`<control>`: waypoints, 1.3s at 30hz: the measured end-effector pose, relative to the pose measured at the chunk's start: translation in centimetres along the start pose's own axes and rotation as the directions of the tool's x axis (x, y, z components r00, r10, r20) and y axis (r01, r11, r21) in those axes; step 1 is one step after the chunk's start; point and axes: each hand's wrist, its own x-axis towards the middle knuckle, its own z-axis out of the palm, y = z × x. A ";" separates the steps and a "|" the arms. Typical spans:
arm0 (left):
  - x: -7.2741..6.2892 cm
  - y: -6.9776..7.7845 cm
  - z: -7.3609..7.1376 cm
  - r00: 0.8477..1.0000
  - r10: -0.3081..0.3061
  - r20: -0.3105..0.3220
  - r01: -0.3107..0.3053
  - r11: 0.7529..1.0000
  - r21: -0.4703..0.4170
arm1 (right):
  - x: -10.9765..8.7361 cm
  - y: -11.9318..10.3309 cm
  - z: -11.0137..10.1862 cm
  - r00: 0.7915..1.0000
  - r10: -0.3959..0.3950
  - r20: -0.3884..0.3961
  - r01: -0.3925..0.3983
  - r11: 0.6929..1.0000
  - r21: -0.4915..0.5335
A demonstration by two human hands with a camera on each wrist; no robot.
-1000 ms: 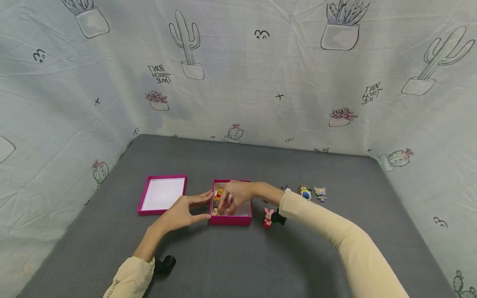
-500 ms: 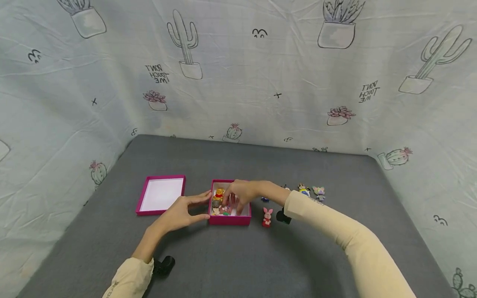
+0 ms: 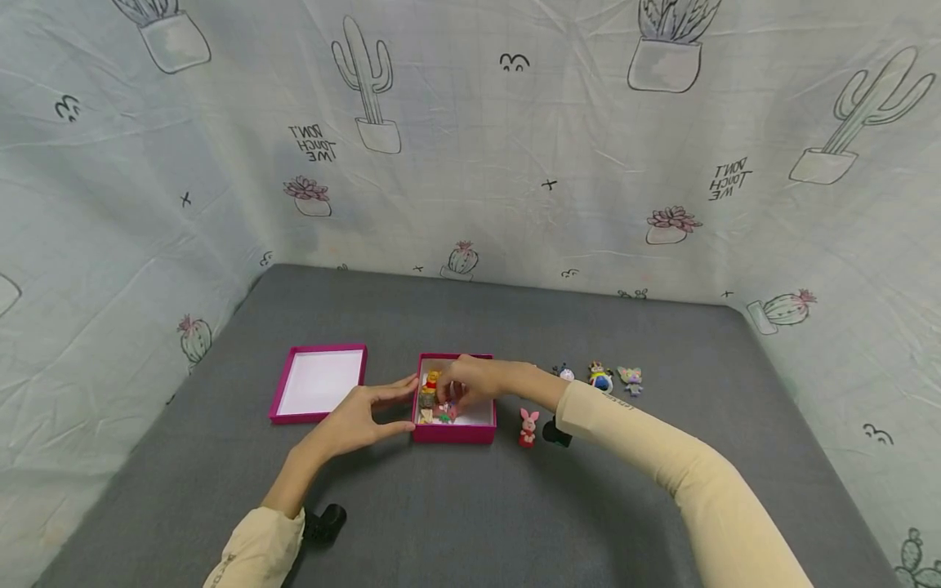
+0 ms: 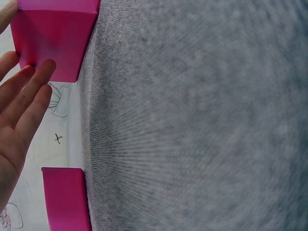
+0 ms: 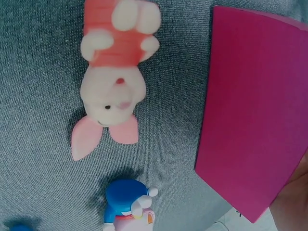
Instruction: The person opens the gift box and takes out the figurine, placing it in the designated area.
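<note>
My left hand (image 3: 362, 420) braces the magenta box (image 3: 453, 435) at its left side, thumb and fingers spread. In the left wrist view, fingertips of the left hand (image 4: 19, 120) touch the box wall (image 4: 55, 38). My right hand (image 3: 470, 382) reaches into the box with bent fingers beside a red-and-yellow bear figurine (image 3: 431, 380). A pink-and-green figurine (image 3: 444, 412) and a cream one (image 3: 425, 416) lie near the front left corner inside. The right fingertips are mostly hidden, so I cannot tell whether they pinch a figurine.
A magenta lid with white inside (image 3: 323, 384) lies left of the box. Right of the box stands a pink-eared piglet figurine (image 3: 528, 429); a blue-capped figurine (image 5: 126, 197) is near it. Several more figurines, including a yellow-and-blue one (image 3: 600, 377), sit behind the right forearm.
My right hand's fingers have shifted from the box's front left toward its middle, uncovering the pink-and-green figurine and more of the bear. The left hand has stayed at the box's side.
</note>
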 end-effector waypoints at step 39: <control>-0.1 -0.6 0.3 0.999 0.022 -0.025 -0.022 1.000 -0.007 | -0.7 -1.9 1.3 0.993 -0.002 -0.115 -0.015 0.989 -0.145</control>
